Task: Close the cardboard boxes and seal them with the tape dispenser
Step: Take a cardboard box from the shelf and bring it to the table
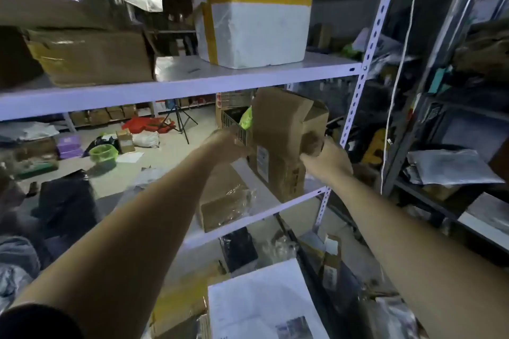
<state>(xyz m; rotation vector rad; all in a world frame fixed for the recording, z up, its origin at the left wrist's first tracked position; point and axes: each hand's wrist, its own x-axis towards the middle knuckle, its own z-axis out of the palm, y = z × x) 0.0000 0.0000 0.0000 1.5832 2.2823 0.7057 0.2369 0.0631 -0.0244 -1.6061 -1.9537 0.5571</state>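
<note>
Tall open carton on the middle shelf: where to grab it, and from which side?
Grip the cardboard box with both hands from the front, below the flaps: left hand on its left wall, right hand on its right. It stands upright, its flaps stick up loose, and the upper shelf hangs close above, so a top grip looks poor.
</note>
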